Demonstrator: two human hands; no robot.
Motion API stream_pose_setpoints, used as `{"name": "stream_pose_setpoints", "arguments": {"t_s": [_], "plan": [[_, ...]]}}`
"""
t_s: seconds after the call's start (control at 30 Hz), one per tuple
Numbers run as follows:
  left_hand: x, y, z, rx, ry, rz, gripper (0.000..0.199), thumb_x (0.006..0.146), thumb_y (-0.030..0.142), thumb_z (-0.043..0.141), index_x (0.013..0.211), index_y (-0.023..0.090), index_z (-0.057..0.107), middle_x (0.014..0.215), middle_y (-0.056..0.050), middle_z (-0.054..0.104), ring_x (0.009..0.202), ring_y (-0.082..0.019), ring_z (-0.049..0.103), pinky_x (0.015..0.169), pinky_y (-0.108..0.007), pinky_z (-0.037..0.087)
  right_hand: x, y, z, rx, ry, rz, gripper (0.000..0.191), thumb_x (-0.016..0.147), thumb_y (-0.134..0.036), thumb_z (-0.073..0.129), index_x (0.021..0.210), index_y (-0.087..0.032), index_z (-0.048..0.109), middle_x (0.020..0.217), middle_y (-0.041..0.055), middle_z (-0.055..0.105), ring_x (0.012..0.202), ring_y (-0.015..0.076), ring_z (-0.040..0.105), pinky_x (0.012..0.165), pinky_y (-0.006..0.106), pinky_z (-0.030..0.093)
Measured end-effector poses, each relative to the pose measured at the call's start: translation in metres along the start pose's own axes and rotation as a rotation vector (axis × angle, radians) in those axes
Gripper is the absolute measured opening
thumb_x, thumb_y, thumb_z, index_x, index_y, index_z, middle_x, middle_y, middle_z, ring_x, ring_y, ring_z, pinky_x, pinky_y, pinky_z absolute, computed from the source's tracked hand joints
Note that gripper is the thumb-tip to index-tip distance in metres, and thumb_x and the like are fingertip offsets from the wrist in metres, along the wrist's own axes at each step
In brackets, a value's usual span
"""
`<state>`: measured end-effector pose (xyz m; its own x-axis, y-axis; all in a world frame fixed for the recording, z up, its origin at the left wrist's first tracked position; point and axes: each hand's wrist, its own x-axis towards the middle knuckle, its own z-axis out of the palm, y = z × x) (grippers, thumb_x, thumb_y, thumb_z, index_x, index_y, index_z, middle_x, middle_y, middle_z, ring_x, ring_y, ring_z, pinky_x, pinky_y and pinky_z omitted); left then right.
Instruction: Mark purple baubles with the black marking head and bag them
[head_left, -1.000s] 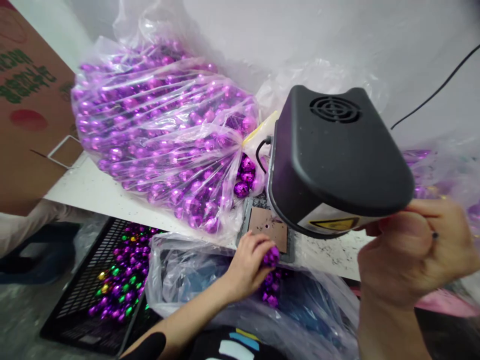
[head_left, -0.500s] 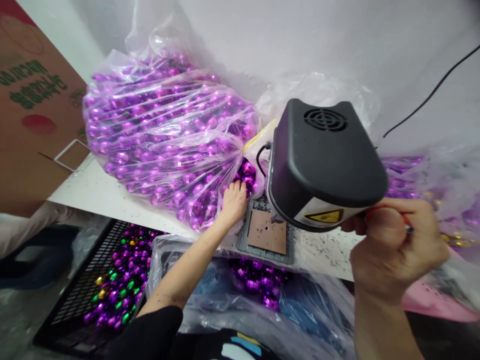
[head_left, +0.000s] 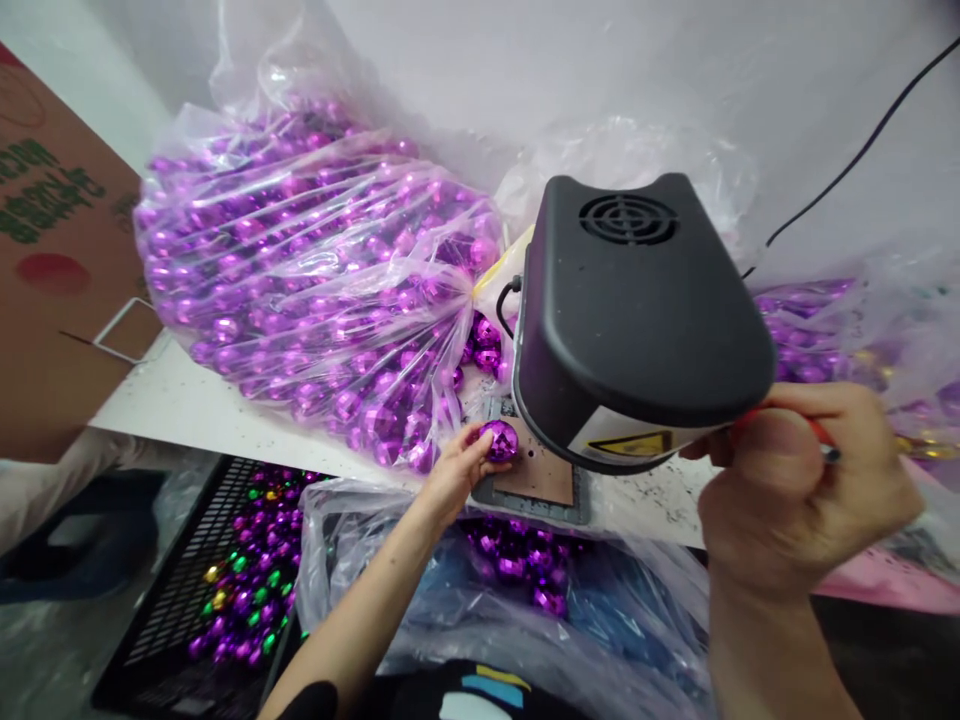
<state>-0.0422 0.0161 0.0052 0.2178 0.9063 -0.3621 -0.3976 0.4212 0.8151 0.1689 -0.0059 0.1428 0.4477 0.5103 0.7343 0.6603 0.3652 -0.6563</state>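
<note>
Between the thumb and fingers of my left hand (head_left: 454, 472) is a shiny purple faceted ball (head_left: 500, 441), held over the left edge of a brown square plate (head_left: 544, 475) with a small hole. My right hand (head_left: 806, 480) is closed on a red handle (head_left: 821, 432) at the right side of a black machine housing (head_left: 645, 310). The housing has a round vent on top and a yellow warning label, and it hides part of the plate. Several loose purple balls (head_left: 486, 345) lie at the mouth of a large clear bag of purple balls (head_left: 315, 270).
A black crate (head_left: 161, 590) of purple, green and gold balls stands at lower left. Plastic sheeting (head_left: 637, 600) with purple balls hangs before the table. A cardboard box (head_left: 60, 260) is at left, and more bagged balls (head_left: 806, 330) lie at right. Another person's sleeve (head_left: 45, 480) shows at left.
My left hand has come back from the loose balls by the bag toward the plate, now with a purple ball in its fingers. My right hand keeps its hold on the handle.
</note>
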Motion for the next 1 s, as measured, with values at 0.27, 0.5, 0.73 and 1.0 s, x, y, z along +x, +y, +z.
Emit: {"name": "stream_pose_setpoints", "arguments": {"t_s": [0.27,0.5,0.73,1.0], "plan": [[0.000,-0.021,0.012,0.598,0.073,0.356,0.041,0.092,0.042,0.064,0.128,0.021,0.063,0.123,-0.009,0.069,0.116,-0.027,0.063,0.107,-0.046,0.047,0.000,0.000,-0.003,0.009,-0.030,-0.002,0.033,0.092,-0.045,0.056,0.077,-0.017,0.064,0.056,-0.0073,0.052,0.047,0.0046,0.052,0.045,0.022,0.038],[0.006,-0.051,0.011,1.038,0.024,0.819,0.044,0.098,0.028,0.058,0.139,0.018,0.049,0.135,-0.016,0.061,0.128,-0.029,0.057,0.108,-0.048,0.047,0.001,0.000,-0.003,0.024,-0.056,-0.024,0.032,0.093,-0.044,0.056,0.079,-0.017,0.064,0.059,-0.0072,0.054,0.049,0.0030,0.051,0.048,0.020,0.039],[0.003,-0.060,0.018,1.197,0.077,0.862,0.039,0.094,0.022,0.062,0.132,0.018,0.054,0.129,-0.015,0.061,0.121,-0.029,0.058,0.103,-0.048,0.049,-0.001,-0.001,-0.005,-0.001,-0.056,-0.003,0.033,0.093,-0.046,0.055,0.079,-0.018,0.064,0.061,-0.0065,0.056,0.049,0.0036,0.051,0.048,0.021,0.040],[0.006,-0.051,0.031,1.163,0.061,0.706,0.026,0.095,0.039,0.059,0.112,0.020,0.061,0.112,-0.011,0.066,0.111,-0.029,0.060,0.106,-0.054,0.045,-0.001,0.000,-0.004,-0.034,-0.019,-0.042,0.032,0.093,-0.044,0.055,0.079,-0.018,0.066,0.057,-0.0062,0.054,0.049,0.0038,0.049,0.048,0.020,0.038]]}}
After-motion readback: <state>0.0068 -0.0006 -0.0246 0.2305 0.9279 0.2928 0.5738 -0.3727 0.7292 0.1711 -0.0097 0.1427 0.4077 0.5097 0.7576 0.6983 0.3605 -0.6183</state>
